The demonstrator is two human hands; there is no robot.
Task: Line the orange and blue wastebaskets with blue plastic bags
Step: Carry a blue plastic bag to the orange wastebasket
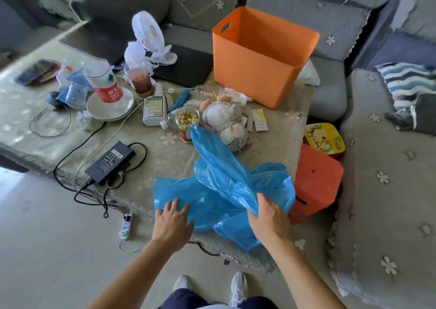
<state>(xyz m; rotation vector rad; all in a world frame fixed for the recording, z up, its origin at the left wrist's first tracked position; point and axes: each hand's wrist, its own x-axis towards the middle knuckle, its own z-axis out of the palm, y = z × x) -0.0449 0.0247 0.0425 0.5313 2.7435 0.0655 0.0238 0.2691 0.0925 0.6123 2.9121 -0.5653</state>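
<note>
The orange wastebasket (259, 58) stands upright and unlined at the far right of the low table. Blue plastic bags (212, 190) lie crumpled at the table's near edge. My right hand (267, 216) is shut on a bunched strip of one blue bag that stretches up toward the plush toys. My left hand (173, 216) rests flat with fingers spread on the other part of the blue plastic. No blue wastebasket is in view.
The table (165, 157) carries a power adapter (109, 162) with cables, plush toys (226, 122), a jar of nuts (187, 119), plates with a water bottle (103, 84), a white fan (148, 37). An orange stool (316, 183) stands at the right; a grey sofa (387, 190) surrounds the table.
</note>
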